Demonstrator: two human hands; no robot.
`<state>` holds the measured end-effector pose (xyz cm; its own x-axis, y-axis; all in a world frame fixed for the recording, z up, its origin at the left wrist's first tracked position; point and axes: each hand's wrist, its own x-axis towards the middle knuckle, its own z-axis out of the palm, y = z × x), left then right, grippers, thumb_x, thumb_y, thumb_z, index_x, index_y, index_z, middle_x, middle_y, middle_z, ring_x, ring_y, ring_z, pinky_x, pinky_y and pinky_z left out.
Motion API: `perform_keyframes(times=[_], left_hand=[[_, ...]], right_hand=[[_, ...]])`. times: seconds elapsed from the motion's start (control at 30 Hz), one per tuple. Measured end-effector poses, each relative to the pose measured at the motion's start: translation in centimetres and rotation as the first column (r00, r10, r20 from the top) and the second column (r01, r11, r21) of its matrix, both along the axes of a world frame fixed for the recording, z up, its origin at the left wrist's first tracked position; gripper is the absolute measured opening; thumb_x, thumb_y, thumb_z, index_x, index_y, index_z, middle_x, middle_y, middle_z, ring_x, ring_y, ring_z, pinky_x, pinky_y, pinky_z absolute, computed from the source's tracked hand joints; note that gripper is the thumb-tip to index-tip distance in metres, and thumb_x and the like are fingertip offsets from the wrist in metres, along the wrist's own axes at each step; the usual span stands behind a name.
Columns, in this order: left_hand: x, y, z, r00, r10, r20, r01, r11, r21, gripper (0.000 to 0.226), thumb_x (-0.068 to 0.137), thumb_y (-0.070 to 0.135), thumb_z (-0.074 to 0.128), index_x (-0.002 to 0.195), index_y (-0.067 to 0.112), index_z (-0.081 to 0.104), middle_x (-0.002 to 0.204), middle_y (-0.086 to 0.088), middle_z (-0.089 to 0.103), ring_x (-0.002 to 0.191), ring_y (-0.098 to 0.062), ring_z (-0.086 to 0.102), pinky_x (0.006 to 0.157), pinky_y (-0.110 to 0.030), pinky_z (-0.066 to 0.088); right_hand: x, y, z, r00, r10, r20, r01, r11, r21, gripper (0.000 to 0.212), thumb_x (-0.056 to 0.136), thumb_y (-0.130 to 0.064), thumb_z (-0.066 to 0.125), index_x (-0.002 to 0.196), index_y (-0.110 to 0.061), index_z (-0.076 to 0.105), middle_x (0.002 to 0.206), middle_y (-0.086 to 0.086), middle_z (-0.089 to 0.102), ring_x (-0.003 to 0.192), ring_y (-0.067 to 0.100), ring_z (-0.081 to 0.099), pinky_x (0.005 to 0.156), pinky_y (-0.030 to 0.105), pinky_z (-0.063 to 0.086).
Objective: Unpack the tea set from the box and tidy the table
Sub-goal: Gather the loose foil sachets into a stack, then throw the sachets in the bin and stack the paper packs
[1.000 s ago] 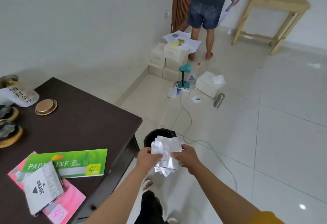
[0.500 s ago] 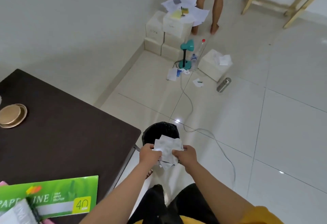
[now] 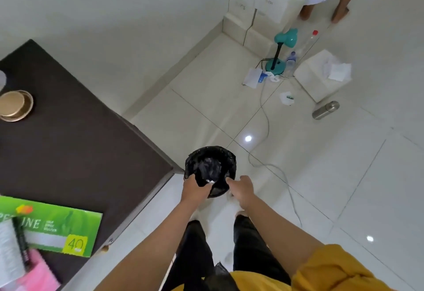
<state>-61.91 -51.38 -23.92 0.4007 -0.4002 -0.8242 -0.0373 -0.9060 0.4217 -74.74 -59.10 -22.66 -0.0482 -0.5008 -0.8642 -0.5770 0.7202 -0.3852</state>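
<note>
Bin (image 3: 210,169): black-lined, upright on the floor, mouth up, long axis vertical, just off the table (image 3: 87,153) corner; white wrapping (image 3: 210,182) barely visible inside near the bin's near rim, probably crumpled, no clear axis. Left hand (image 3: 195,188): at the bin's near rim, fingers curled toward the wrapping; whether they pinch it cannot be told. Right hand (image 3: 242,188): beside the bin's rim, fingers loosely spread, holding nothing. Risk: wrapping catching on the liner, spilling out; a knock tipping the bin.
</note>
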Motion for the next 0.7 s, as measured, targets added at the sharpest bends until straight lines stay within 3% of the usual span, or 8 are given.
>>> perform_keyframes(times=[0.1,0.23,0.3,0.37,0.43,0.5,0.57,0.7], left_hand=[[-2.4,-0.9,2.2,0.997,0.069,0.034,-0.070,0.997,0.016,0.067,0.074,0.039,0.060,0.134,0.014,0.042,0.129,-0.008,0.051,0.114,-0.028,0.054,0.092,-0.042,0.050],[-5.0,-1.7,3.5,0.982,0.168,0.090,-0.167,0.986,-0.017,0.052,0.087,0.025,0.059,0.133,0.006,0.042,0.125,-0.007,0.048,0.115,-0.026,0.051,0.085,-0.030,0.043],[-5.6,-1.7,4.2,0.965,0.226,0.133,-0.220,0.974,-0.054,0.053,0.089,0.023,0.057,0.136,0.007,0.040,0.130,-0.009,0.048,0.116,-0.025,0.051,0.087,-0.030,0.044],[-5.5,-1.4,4.8,0.930,0.313,0.191,-0.293,0.948,-0.127,0.050,0.089,0.020,0.056,0.136,0.009,0.042,0.132,-0.007,0.048,0.117,-0.022,0.050,0.090,-0.028,0.043],[-5.1,-0.9,5.7,0.878,0.412,0.243,-0.366,0.906,-0.213,0.033,0.090,0.017,0.054,0.123,0.013,0.053,0.121,-0.001,0.053,0.108,-0.016,0.053,0.086,-0.026,0.042],[-4.5,-0.2,7.0,0.817,0.497,0.292,-0.412,0.858,-0.307,0.012,0.090,0.012,0.052,0.096,0.022,0.056,0.101,0.006,0.051,0.090,-0.008,0.052,0.080,-0.026,0.040],[-3.6,0.9,7.9,0.752,0.567,0.335,-0.452,0.815,-0.363,0.013,0.092,0.014,0.051,0.103,0.019,0.055,0.107,0.007,0.047,0.095,-0.007,0.049,0.080,-0.023,0.039],[-1.5,3.8,9.0,0.600,0.673,0.432,-0.498,0.737,-0.457,0.020,0.090,0.012,0.051,0.109,0.013,0.057,0.107,0.005,0.052,0.099,-0.012,0.055,0.079,-0.022,0.039]], right_hand=[[-1.2,-1.8,0.3,0.997,0.073,0.006,-0.073,0.997,-0.013,0.051,0.089,-0.019,0.058,0.131,0.005,0.042,0.102,0.021,0.065,0.082,0.029,0.063,0.091,0.043,0.050],[-1.7,-3.8,1.1,0.963,0.270,0.004,-0.269,0.961,-0.067,0.046,0.091,-0.020,0.056,0.132,-0.001,0.050,0.132,0.013,0.055,0.117,0.030,0.055,0.092,0.032,0.044],[-1.2,-4.5,1.6,0.930,0.368,0.022,-0.363,0.924,-0.122,0.013,0.086,-0.014,0.055,0.088,-0.006,0.064,0.089,0.012,0.065,0.082,0.029,0.061,0.068,0.029,0.040],[0.1,-4.9,2.0,0.900,0.434,0.048,-0.421,0.892,-0.165,0.030,0.083,-0.011,0.053,0.058,-0.020,0.039,0.059,-0.004,0.039,0.053,0.013,0.037,0.052,0.025,0.028],[1.7,-4.7,3.2,0.875,0.472,0.110,-0.440,0.868,-0.228,0.033,0.083,-0.008,0.052,0.056,-0.022,0.040,0.056,-0.007,0.038,0.052,0.010,0.034,0.051,0.021,0.030],[3.6,-3.9,4.5,0.856,0.479,0.196,-0.401,0.853,-0.334,0.022,0.088,-0.012,0.054,0.068,-0.018,0.056,0.063,-0.007,0.054,0.061,0.012,0.050,0.060,0.020,0.039],[5.5,-2.6,6.1,0.811,0.522,0.266,-0.383,0.816,-0.434,0.010,0.092,-0.018,0.056,0.084,-0.014,0.061,0.075,-0.007,0.061,0.072,0.010,0.057,0.064,0.016,0.041],[9.8,0.5,9.0,0.711,0.623,0.327,-0.366,0.725,-0.583,0.009,0.093,-0.019,0.055,0.087,-0.014,0.061,0.075,-0.007,0.060,0.070,0.007,0.056,0.061,0.012,0.040]])
